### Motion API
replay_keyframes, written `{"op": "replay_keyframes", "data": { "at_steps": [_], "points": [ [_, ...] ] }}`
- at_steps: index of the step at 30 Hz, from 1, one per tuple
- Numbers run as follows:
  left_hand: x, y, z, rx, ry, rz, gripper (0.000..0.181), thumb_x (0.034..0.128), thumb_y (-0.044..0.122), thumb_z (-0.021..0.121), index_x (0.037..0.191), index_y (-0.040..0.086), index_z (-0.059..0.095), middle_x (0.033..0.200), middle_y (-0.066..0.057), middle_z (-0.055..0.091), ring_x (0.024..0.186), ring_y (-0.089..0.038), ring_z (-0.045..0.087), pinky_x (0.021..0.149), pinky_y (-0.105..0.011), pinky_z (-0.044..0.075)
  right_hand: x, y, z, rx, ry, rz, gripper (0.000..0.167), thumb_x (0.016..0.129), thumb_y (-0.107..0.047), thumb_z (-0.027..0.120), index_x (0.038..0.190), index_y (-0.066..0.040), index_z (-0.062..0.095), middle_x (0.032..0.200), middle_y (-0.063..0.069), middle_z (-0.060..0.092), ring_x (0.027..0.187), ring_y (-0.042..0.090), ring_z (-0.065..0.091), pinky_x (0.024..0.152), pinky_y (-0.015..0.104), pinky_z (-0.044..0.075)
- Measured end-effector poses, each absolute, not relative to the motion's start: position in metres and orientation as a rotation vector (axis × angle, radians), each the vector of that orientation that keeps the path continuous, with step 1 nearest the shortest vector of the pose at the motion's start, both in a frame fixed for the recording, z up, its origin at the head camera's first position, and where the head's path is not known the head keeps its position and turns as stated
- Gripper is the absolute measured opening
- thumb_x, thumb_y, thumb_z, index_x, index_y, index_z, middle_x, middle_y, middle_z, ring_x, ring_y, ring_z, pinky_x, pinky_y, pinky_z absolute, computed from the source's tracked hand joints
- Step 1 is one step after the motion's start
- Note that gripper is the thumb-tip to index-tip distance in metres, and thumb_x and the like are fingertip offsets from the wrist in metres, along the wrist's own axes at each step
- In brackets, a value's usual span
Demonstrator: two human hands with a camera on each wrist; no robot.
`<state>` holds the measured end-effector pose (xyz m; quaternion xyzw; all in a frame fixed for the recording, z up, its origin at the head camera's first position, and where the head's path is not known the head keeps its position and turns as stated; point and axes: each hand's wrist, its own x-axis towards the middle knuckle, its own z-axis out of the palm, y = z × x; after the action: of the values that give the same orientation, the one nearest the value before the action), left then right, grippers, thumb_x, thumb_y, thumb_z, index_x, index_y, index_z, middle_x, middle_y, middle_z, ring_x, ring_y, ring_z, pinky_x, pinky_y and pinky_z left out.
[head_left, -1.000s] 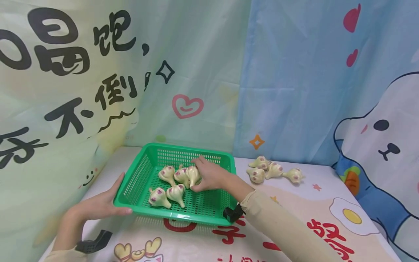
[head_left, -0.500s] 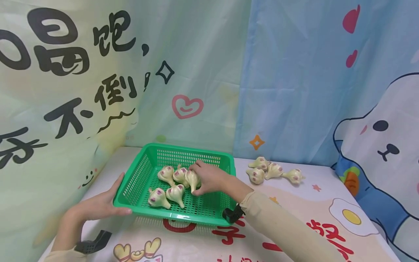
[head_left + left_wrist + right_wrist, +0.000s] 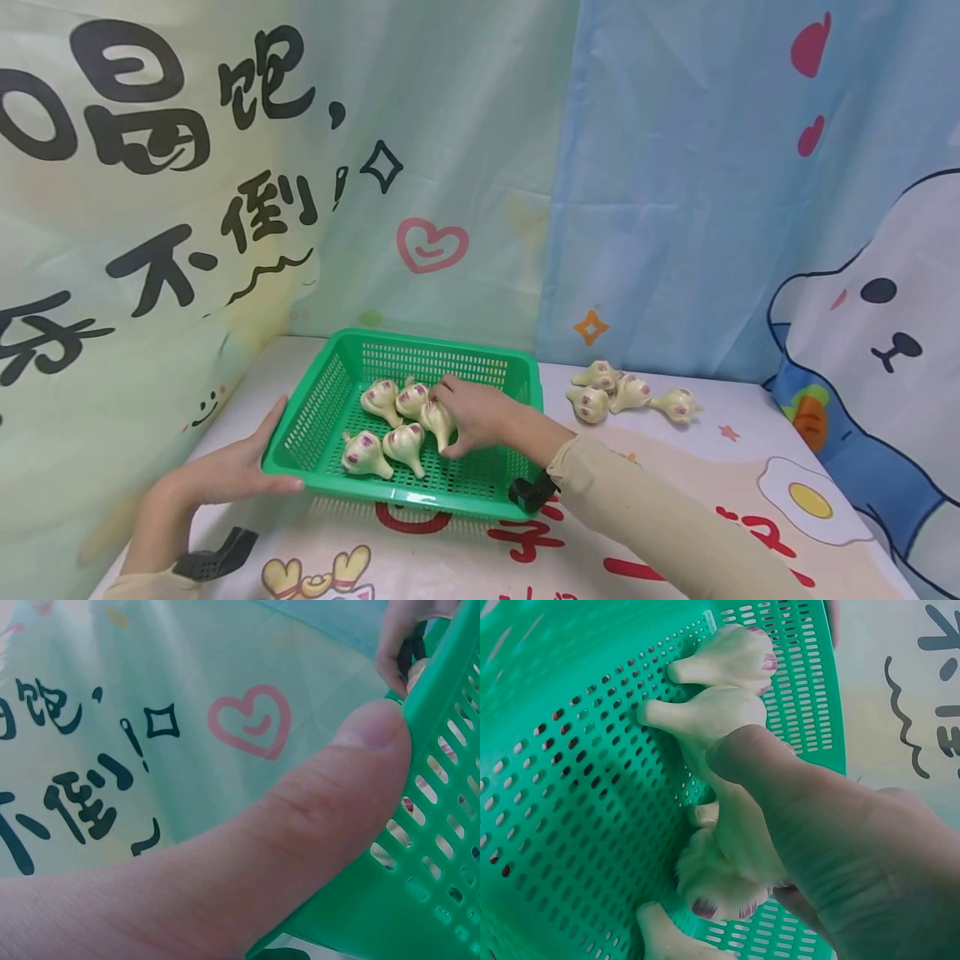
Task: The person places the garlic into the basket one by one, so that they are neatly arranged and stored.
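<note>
A green plastic basket [image 3: 401,498] holds several garlic bulbs [image 3: 363,455] with purple marks. Inside it my right hand [image 3: 480,412] pinches one garlic bulb [image 3: 437,423], its stem angled toward the basket's front. From the right wrist, the thumb lies against that bulb [image 3: 746,825], which is close to its neighbours; most of the other fingers are hidden. My left hand [image 3: 228,467] rests at the basket's left front corner, thumb and fingers spread apart. In the left wrist view its straight thumb [image 3: 330,787] touches the green rim [image 3: 435,667].
On the table right of the basket lies a small group of garlic bulbs [image 3: 630,392]. A printed cloth [image 3: 480,167] hangs behind the table and along its left side. The tablecloth [image 3: 675,467] bears red characters and a fried egg drawing.
My right hand has moved slightly down and toward the basket's front with the garlic bulb, whose stem now points more to the front. The left hand and basket have stayed in place.
</note>
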<state>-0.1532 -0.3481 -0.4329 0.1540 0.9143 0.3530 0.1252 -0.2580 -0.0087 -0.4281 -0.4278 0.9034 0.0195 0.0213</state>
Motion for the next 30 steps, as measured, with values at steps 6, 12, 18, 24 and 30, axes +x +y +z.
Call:
{"op": "replay_keyframes", "data": {
  "at_steps": [6,12,18,24,30],
  "points": [
    [-0.155,-0.349,-0.435,0.448,2.662,1.026,0.117,0.0807,0.036,0.072,0.15,0.007,-0.018,0.153,-0.035,0.005,0.129,-0.044,0.038,0.098,-0.056,0.037,-0.259,-0.01,-0.43,-1.363,2.777,0.128,0.075,0.072,-0.053,0.074,0.131,-0.016,0.048,0.118,0.002,0.052,0.094,0.012,0.055,0.077,0.027,0.051],
    [-0.157,-0.35,-0.435,0.448,2.651,1.034,0.117,0.081,0.035,0.072,0.15,0.008,-0.019,0.154,-0.034,0.005,0.129,-0.045,0.038,0.098,-0.057,0.037,-0.261,-0.011,-0.435,-1.333,2.744,0.206,0.076,0.072,-0.056,0.075,0.132,-0.019,0.048,0.122,0.0,0.052,0.104,0.013,0.054,0.08,0.027,0.051],
    [-0.157,-0.35,-0.437,0.447,2.658,1.032,0.117,0.0809,0.035,0.073,0.15,0.007,-0.018,0.154,-0.034,0.006,0.128,-0.042,0.039,0.098,-0.056,0.037,-0.263,-0.011,-0.44,-1.351,2.717,0.253,0.076,0.072,-0.056,0.074,0.131,-0.018,0.047,0.122,0.001,0.052,0.107,0.013,0.054,0.087,0.028,0.05],
    [-0.157,-0.351,-0.438,0.45,2.658,1.041,0.117,0.0808,0.034,0.073,0.15,0.007,-0.018,0.153,-0.035,0.007,0.127,-0.044,0.041,0.098,-0.057,0.037,-0.263,-0.014,-0.442,-1.352,2.703,0.277,0.075,0.072,-0.057,0.074,0.13,-0.018,0.048,0.125,0.001,0.052,0.109,0.015,0.054,0.089,0.028,0.049],
    [-0.157,-0.352,-0.438,0.456,2.669,1.031,0.117,0.0812,0.035,0.072,0.15,0.007,-0.018,0.152,-0.036,0.011,0.127,-0.044,0.041,0.097,-0.056,0.037,-0.263,-0.019,-0.439,-1.369,2.672,0.316,0.076,0.072,-0.057,0.074,0.131,-0.016,0.05,0.129,0.0,0.053,0.114,0.014,0.054,0.093,0.027,0.047]
  ]
}}
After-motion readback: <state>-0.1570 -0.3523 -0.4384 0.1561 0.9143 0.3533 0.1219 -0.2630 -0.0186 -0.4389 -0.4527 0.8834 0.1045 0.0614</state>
